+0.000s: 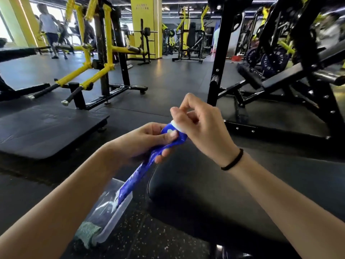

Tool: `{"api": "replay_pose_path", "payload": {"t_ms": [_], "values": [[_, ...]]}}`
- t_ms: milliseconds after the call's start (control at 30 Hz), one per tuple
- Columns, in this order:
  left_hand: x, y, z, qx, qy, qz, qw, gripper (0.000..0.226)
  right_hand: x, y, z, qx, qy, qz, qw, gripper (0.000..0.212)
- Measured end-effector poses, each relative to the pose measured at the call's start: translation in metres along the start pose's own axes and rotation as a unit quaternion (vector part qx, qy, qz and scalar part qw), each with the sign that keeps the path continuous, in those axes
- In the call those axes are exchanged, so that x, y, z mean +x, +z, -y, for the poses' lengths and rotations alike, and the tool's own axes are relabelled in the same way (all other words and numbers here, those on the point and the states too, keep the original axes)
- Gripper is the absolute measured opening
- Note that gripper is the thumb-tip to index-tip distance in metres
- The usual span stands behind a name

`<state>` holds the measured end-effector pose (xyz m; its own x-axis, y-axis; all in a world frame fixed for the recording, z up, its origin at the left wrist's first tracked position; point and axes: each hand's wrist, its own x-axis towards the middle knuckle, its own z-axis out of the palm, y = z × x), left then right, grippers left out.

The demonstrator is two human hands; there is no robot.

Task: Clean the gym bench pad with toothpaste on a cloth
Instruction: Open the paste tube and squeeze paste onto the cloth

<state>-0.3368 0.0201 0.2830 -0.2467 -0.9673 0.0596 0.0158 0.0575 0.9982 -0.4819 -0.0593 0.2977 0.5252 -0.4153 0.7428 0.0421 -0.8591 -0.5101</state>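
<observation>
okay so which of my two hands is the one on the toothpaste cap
Your right hand, the one with the black band on its wrist, pinches the white cap. The left hand only holds the blue toothpaste tube by its body.

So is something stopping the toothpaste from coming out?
Yes, the white cap is on the blue toothpaste tube. The right hand pinches it; the left hand holds the tube.
</observation>
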Motion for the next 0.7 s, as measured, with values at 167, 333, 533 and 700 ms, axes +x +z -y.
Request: {"api": "replay_pose_path", "payload": {"t_ms": [167, 333, 533, 700], "values": [[0.015, 0.05, -0.009, 0.554, 0.061, -0.287, 0.779, 0.019, -0.009, -0.027, -0.015, -0.164, 0.249, 0.054, 0.953, 0.062], [0.016, 0.069, -0.016, 0.471, 0.09, -0.251, 0.841, 0.021, -0.016, -0.037, -0.015, -0.011, 0.292, -0.034, 0.956, 0.062], [0.014, 0.082, -0.035, 0.227, -0.015, -0.111, 0.967, 0.027, -0.036, -0.049, -0.006, 0.06, 0.104, -0.086, 0.989, 0.052], [0.01, 0.086, -0.033, 0.195, -0.02, -0.092, 0.976, 0.043, -0.039, -0.083, -0.004, 0.008, 0.038, 0.108, 0.993, 0.038]]}}
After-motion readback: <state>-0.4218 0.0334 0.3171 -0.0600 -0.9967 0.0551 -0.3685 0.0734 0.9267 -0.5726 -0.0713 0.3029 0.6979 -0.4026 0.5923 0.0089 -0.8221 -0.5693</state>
